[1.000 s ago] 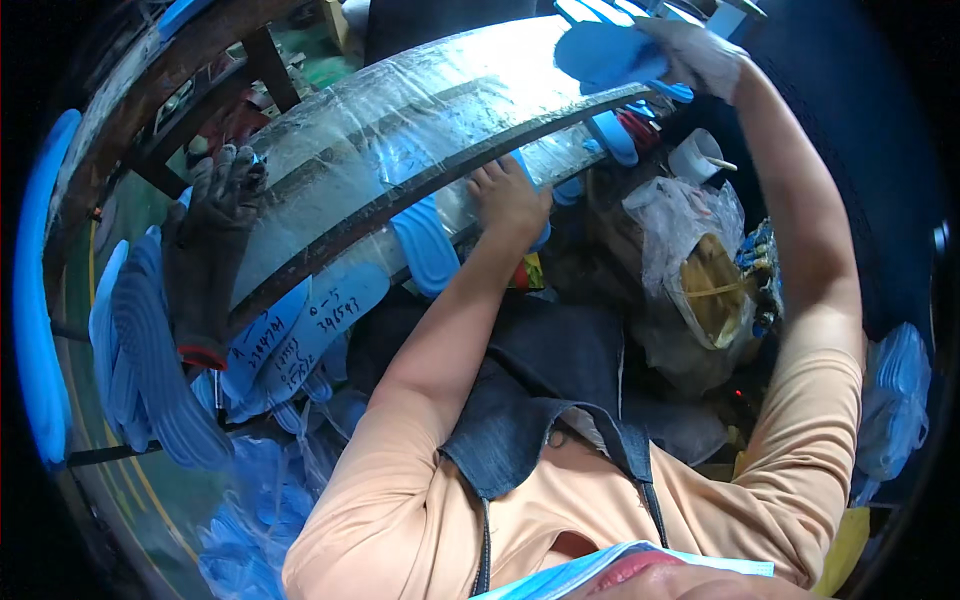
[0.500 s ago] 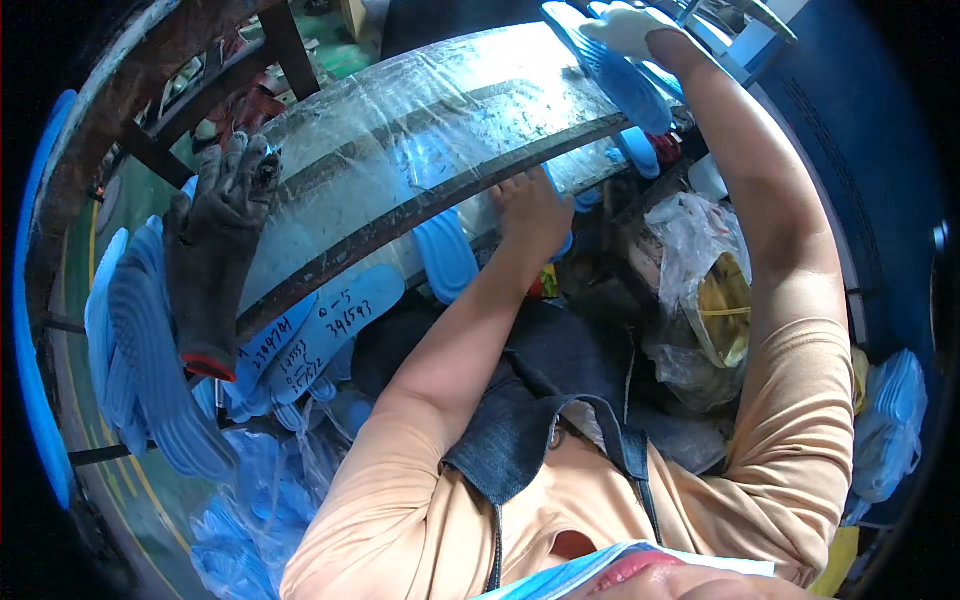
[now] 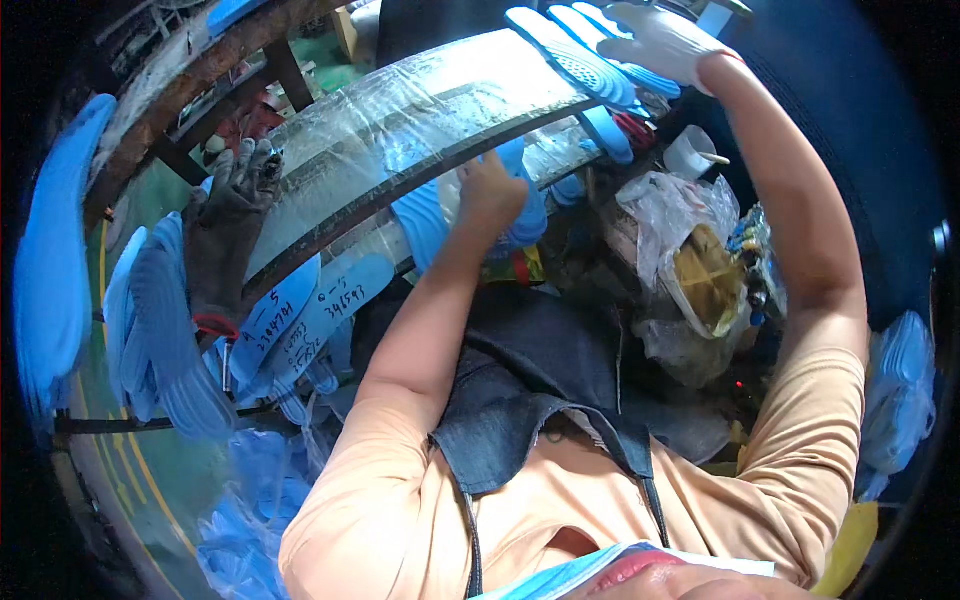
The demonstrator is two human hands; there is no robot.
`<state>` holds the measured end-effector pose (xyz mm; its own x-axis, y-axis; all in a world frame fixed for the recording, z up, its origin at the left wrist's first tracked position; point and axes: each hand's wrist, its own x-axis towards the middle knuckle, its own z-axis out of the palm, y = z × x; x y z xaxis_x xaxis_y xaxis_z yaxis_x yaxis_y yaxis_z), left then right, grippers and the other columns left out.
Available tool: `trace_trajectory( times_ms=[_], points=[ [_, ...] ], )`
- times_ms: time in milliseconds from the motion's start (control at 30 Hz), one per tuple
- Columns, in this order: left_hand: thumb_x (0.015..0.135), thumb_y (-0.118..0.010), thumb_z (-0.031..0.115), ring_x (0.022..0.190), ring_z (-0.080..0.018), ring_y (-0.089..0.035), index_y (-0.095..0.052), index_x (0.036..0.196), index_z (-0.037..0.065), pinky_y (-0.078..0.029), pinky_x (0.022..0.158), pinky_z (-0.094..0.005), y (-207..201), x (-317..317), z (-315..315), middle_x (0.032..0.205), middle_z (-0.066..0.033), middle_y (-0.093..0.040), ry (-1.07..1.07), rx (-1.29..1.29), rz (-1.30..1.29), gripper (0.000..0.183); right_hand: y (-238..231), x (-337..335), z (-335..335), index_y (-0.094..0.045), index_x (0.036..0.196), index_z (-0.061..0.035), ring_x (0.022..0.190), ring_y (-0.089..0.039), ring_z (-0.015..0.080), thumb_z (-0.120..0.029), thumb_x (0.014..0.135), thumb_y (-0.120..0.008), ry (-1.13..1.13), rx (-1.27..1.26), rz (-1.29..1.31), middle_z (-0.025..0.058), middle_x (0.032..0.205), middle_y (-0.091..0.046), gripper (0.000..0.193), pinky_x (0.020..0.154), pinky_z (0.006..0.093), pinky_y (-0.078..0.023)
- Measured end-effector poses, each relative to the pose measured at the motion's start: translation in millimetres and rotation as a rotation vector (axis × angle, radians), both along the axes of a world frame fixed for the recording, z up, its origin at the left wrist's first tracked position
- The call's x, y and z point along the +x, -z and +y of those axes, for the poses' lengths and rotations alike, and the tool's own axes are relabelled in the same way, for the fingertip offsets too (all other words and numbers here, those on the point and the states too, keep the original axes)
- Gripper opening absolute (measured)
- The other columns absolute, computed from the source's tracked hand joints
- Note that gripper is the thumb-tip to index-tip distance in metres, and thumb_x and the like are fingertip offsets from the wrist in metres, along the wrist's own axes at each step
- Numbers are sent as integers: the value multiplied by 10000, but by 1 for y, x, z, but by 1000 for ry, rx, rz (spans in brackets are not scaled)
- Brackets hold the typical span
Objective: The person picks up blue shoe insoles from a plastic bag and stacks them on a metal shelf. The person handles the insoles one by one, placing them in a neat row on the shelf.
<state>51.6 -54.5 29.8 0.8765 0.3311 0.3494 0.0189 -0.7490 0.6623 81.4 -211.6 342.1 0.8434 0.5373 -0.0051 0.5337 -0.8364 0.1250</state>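
My right hand [image 3: 665,45], in a white glove, hovers at the far right end of the upper shelf with thumb and fingers apart. Beside its fingertips, several blue insoles [image 3: 575,60] lie fanned out and overlapping. My bare left hand [image 3: 492,195] reaches under the front edge of the plastic-covered upper shelf [image 3: 400,105]. More blue insoles [image 3: 425,220] lie around that hand on the lower level. The shelf edge covers part of its fingers, so its grip is unclear.
A dark glove with a red cuff [image 3: 230,230] hangs at the shelf's left end, beside stacked blue insoles [image 3: 175,330]. Insoles with handwriting [image 3: 345,290] lie below the shelf. A clear plastic bag [image 3: 680,210] and a white cup [image 3: 690,150] stand at the right.
My right hand has come away from the insole it was on, with its fingers now spread. My left hand has shifted left under the shelf, and more blue insoles show around it.
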Motion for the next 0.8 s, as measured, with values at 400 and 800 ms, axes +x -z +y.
trace_trajectory(
  times_ms=[400,800],
  points=[
    [725,-570,10,1189,-457,-538,-168,1516,47,-546,894,-533,-142,-144,-119,1353,-282,-438,1459,-1714,424,888,-37,-124,-223,-594,1234,-20,1120,-606,301,-399,872,-607,321,185,-104,175,1198,-650,524,979,368,-456],
    [745,-491,-51,1200,-389,-540,-202,1518,90,-550,912,-498,-133,-195,-213,1379,-218,-429,1549,-1832,633,837,-34,-172,-301,-576,1258,0,1117,-611,295,-412,871,-624,416,200,-57,181,1204,-646,568,980,358,-457]
  ],
)
